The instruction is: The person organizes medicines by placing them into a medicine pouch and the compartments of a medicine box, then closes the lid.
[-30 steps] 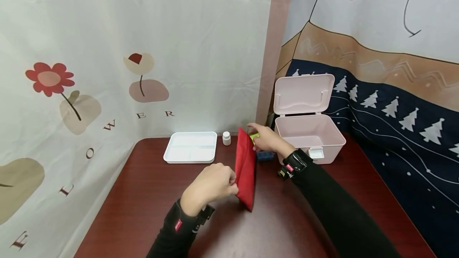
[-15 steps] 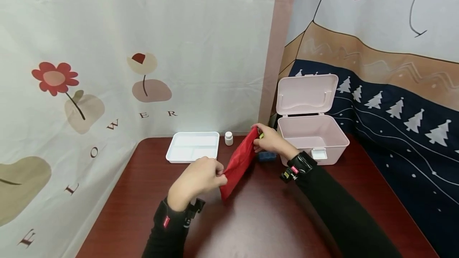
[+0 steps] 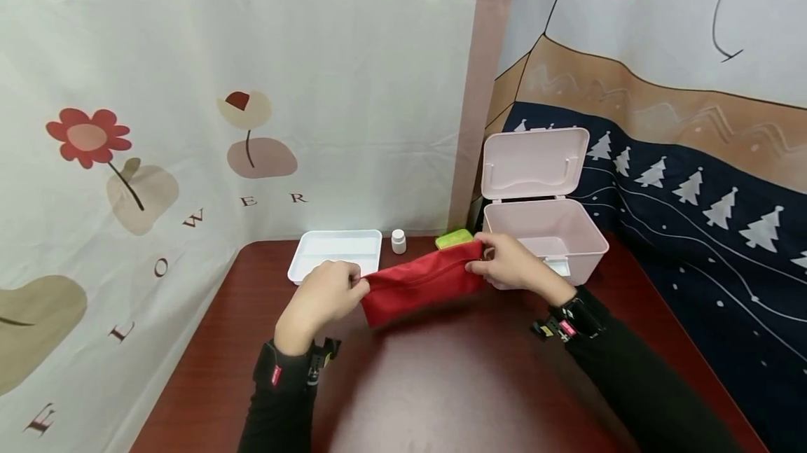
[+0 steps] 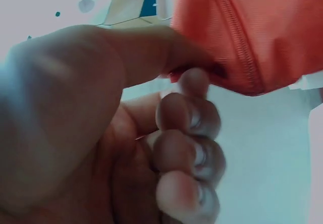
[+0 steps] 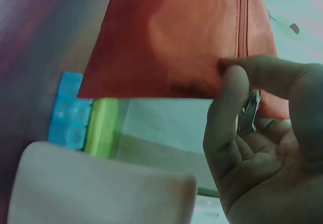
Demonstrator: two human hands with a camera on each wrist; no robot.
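Observation:
A red zippered pouch is stretched between the two hands above the table. My left hand pinches its left upper corner, thumb against index finger, the other fingers curled. In the left wrist view the zipper runs down close to that grip. My right hand pinches the opposite end beside the zipper. A small shiny metal piece, perhaps the zipper pull, shows by the right fingers. Behind the pouch lies a yellow-green case. A blue compartmented case appears beside it only in the right wrist view.
An open pink box with its lid raised stands at the back right, close to the right hand. At the back left sits a white tray. A small white bottle stands beside it. Printed cloth backdrops border the table.
The pouch has swung from near upright to almost level, facing me. My left hand moved left and up. My right hand moved right, uncovering the yellow-green case, and now grips the pouch's end.

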